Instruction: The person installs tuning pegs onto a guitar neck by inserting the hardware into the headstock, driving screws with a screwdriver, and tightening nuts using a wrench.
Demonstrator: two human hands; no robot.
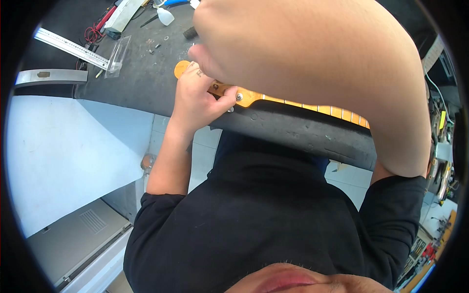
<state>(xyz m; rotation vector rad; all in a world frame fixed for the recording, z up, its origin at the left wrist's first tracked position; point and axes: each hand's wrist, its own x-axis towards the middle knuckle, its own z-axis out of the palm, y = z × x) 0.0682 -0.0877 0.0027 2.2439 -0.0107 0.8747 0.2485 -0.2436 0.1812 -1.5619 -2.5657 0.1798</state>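
Note:
A guitar neck (312, 107) of light amber wood with metal frets lies along the padded bench edge, its headstock (250, 99) to the left. My left hand (199, 95) is closed around the headstock, thumb beside a round metal tuner post (239, 97). The headstock's rounded tip (181, 69) shows past my fingers. My right hand (212, 36) is curled just above and beyond my left, its forearm crossing over the neck and hiding part of it. The right fingertips, and whatever they hold, are hidden. A short dark cylinder (189, 33) shows beside that hand; whether it is held, I cannot tell.
On the dark bench mat (146, 73) are a small white bottle (165, 16), a clear plastic bag (118, 56), a steel ruler (73, 47) and small loose bits. A curved metal-edged piece (51, 76) lies left. Tools crowd a rack (442, 166) at far right.

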